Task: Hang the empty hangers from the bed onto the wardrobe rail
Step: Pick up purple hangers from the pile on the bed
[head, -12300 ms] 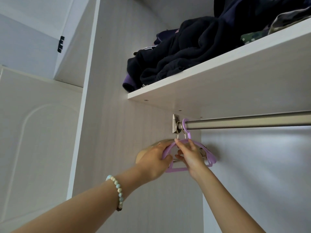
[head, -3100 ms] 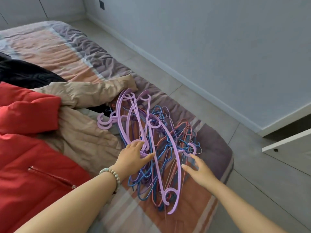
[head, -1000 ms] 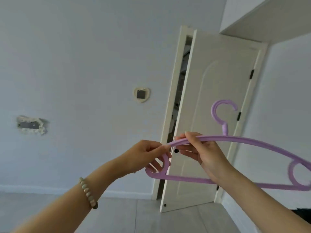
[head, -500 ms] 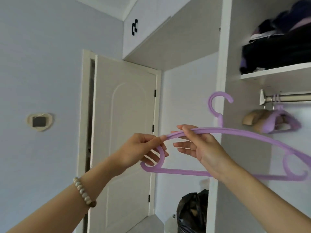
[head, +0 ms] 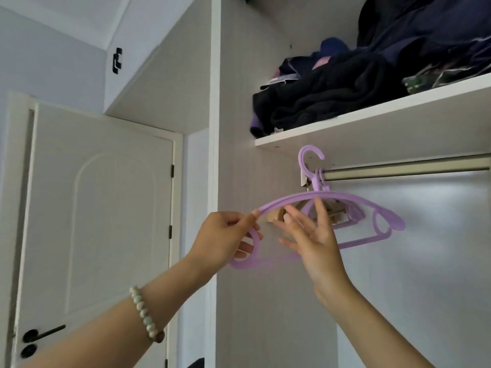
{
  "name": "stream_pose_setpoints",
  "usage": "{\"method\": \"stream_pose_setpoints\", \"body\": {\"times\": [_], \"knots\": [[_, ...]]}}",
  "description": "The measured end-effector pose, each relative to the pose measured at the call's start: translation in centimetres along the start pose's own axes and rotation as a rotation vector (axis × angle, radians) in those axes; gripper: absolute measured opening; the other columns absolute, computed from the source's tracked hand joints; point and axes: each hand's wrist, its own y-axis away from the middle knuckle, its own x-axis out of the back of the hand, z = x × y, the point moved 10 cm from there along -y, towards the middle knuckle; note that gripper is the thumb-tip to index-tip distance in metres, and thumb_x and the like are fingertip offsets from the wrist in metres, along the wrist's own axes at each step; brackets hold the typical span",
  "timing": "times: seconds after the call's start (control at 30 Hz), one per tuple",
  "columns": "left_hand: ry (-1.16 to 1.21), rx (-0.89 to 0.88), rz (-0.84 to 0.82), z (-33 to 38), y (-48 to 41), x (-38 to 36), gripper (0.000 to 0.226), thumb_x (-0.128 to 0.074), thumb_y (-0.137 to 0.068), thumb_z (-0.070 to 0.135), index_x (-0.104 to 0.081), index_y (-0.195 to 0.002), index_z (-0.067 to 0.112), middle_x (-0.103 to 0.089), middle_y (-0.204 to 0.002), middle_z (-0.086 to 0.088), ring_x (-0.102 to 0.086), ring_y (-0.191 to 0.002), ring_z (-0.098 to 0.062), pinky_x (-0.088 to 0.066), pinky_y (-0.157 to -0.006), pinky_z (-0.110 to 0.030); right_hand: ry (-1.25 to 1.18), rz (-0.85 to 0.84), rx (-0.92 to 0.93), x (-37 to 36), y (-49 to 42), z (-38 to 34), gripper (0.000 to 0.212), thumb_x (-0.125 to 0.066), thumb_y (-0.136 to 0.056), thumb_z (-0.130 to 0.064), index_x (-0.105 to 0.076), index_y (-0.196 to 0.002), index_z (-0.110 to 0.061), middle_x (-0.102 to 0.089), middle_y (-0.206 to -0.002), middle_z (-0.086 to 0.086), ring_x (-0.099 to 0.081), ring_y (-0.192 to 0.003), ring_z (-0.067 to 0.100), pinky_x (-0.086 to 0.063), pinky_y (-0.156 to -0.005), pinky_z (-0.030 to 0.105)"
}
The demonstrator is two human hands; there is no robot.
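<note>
Lilac plastic hanger (head: 329, 194), held up inside the wardrobe, just under the shelf (head: 372, 120) and in front of the 9 o'clock end of the metal rail (head: 406, 168). Long axis is not level: it runs from about 8 o'clock (low end, at the left hand) to about 2 o'clock (high end, with the looped shoulder). The hook stands at 12 o'clock off the middle of the top arm, opening toward 3 o'clock; it overlaps the rail's wall bracket and is not over the rail. The bottom bar is blurred. Left hand (head: 223, 237): thumb and forefinger pinch the low end of the top arm, the other fingers curl at the end loop. Right hand (head: 316, 235): fingers straight and spread, gripping nothing, with the forefinger tip touching the underside of the top arm near its middle. Behind the held hanger, bunched against the bracket, hang other lilac hangers (head: 350, 213) and a wooden hanger (head: 276, 215). A heap of dark clothes (head: 332, 83) lies on the shelf. At 9 o'clock of the hands is a white panelled door (head: 101, 208), its black handle (head: 42, 334) at 7 o'clock. Bead bracelet (head: 144, 314) on the left wrist.
</note>
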Motion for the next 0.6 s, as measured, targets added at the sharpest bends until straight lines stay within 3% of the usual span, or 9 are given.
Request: {"method": "stream_pose_setpoints", "body": {"times": [0.13, 0.23, 0.33, 0.4, 0.5, 0.53, 0.6], "knots": [[-0.005, -0.010, 0.004, 0.1, -2.9, -4.8, 0.035, -0.055, -0.092, 0.037, -0.070, -0.084, 0.006, -0.074, -0.079, -0.004, -0.062, -0.053, -0.013, -0.053, -0.055, -0.022, 0.059, -0.011, 0.022, 3.1, -2.8, 1.0, 0.066, -0.058, -0.091, -0.014, -0.026, -0.147, -0.028, -0.052, -0.127, -0.008, -0.059, -0.100, -0.011, -0.050, -0.096, 0.029], [0.026, -0.027, -0.026, 0.4, -5.1, -7.8, 0.030, -0.054, -0.094, 0.029, -0.068, -0.093, 0.003, -0.072, -0.081, -0.008, -0.059, -0.050, -0.014, -0.050, -0.051, -0.019, 0.056, -0.012, 0.021, 5.4, -5.1, 1.9, 0.064, -0.057, -0.091, -0.015, -0.026, -0.146, -0.027, -0.047, -0.127, -0.011, -0.050, -0.121, 0.002, -0.046, -0.090, 0.016], [0.014, -0.071, -0.084, 0.9, -7.1, -10.4, 0.012, -0.053, -0.094, 0.013, -0.064, -0.098, 0.014, -0.069, -0.077, -0.003, -0.060, -0.052, -0.012, -0.051, -0.053, -0.019, 0.047, 0.004, 0.014, 7.6, -7.5, 2.9, 0.062, -0.056, -0.092, -0.015, -0.027, -0.146, -0.025, -0.047, -0.126, -0.011, -0.048, -0.120, 0.006, -0.043, -0.075, 0.000], [-0.044, -0.097, -0.129, 1.0, -8.3, -11.9, 0.023, -0.050, -0.093, 0.003, -0.061, -0.099, 0.022, -0.068, -0.079, -0.001, -0.063, -0.058, -0.010, -0.052, -0.059, -0.020, 0.055, 0.017, -0.008, 8.8, -9.1, 4.0, 0.060, -0.055, -0.093, -0.016, -0.028, -0.146, -0.026, -0.048, -0.127, -0.009, -0.050, -0.115, 0.005, -0.044, -0.072, 0.000], [-0.141, -0.120, -0.173, 0.8, -10.1, -13.8, 0.032, -0.048, -0.091, 0.002, -0.058, -0.117, 0.017, -0.068, -0.100, -0.012, -0.064, -0.084, -0.021, -0.052, -0.072, -0.023, 0.044, 0.035, -0.046, 10.1, -11.4, 5.5, 0.057, -0.054, -0.094, -0.018, -0.030, -0.146, -0.026, -0.051, -0.125, -0.008, -0.050, -0.110, 0.004, -0.043, -0.067, -0.001], [-0.168, -0.120, -0.170, 0.7, -10.6, -14.3, 0.033, -0.049, -0.090, 0.008, -0.057, -0.120, 0.019, -0.067, -0.106, -0.011, -0.064, -0.089, -0.024, -0.053, -0.077, -0.027, 0.041, 0.039, -0.058, 10.5, -12.1, 5.9, 0.057, -0.054, -0.094, -0.019, -0.031, -0.146, -0.026, -0.051, -0.123, -0.009, -0.048, -0.110, 0.003, -0.042, -0.068, 0.001], [-0.254, -0.110, -0.141, 0.4, -11.6, -15.0, 0.039, -0.049, -0.080, 0.029, -0.058, -0.118, 0.033, -0.069, -0.100, 0.000, -0.066, -0.092, -0.026, -0.055, -0.085, -0.037, 0.041, 0.040, -0.082, 10.9, -13.4, 6.9, 0.059, -0.055, -0.093, -0.024, -0.030, -0.146, -0.028, -0.050, -0.128, -0.009, -0.044, -0.113, 0.002, -0.038, -0.084, 0.013]]}}
